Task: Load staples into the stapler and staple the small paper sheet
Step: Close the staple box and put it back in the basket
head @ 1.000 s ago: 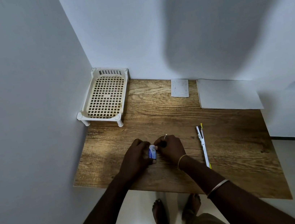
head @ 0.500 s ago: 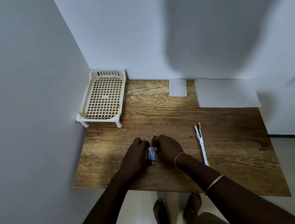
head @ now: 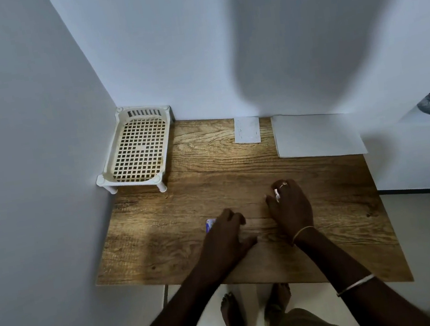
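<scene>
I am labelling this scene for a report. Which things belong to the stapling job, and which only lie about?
Job: small paper sheet; blue box under left hand; white piece in right hand, too small to identify.
Lying about: lattice tray; large white sheet.

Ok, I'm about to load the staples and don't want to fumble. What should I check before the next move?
1. Staple box within reach: ok. It lies on the table at the left hand's fingertips.
2. Box open: cannot tell, as the hand hides most of it.
3. Stapler in view: not ok. Only a white bit shows at the right hand.
4. Staples in the right grip: cannot tell.
5. Small sheet free: ok. It lies flat by the back wall, untouched.
6. Bare wood between the hands to work on: ok.
</scene>
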A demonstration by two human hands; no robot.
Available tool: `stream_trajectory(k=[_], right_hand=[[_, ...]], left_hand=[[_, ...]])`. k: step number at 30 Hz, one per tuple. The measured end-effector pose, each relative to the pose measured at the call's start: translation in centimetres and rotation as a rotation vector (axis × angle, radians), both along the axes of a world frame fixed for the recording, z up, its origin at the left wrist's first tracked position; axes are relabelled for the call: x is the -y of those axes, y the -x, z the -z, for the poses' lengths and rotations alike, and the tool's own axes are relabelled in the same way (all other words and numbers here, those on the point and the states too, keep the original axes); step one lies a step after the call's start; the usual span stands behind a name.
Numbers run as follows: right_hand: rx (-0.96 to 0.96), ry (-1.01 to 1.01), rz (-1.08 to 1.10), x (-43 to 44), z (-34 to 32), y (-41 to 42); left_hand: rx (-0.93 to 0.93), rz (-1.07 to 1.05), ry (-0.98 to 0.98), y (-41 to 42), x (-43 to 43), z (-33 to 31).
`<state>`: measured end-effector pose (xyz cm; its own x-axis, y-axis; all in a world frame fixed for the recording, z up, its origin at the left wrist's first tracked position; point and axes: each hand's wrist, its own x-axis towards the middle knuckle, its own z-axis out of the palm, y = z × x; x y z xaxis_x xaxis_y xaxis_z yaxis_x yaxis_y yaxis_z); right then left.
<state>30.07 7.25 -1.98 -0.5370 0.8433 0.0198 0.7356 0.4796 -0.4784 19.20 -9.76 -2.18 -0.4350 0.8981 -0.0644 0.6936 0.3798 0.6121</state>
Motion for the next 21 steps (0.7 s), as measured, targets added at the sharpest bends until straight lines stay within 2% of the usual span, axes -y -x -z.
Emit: stream_trajectory(k=[4,8,21], right_hand=[[0.025,0.122,0.129,-1.6,0.3,-0.8],[0.056,0.198,0.118,-2.4,0.5,-1.0],[0.026,0.281,0.046,-3.8,0.3,-1.6]], left_hand=[[0.049,0.027,0.091,-4.6,-3.2,0.2],[0.129,0.04,0.191,-7.3,-5.7,0.6],[0.05,0.086,0.184,-7.6,-7.8,0.8]])
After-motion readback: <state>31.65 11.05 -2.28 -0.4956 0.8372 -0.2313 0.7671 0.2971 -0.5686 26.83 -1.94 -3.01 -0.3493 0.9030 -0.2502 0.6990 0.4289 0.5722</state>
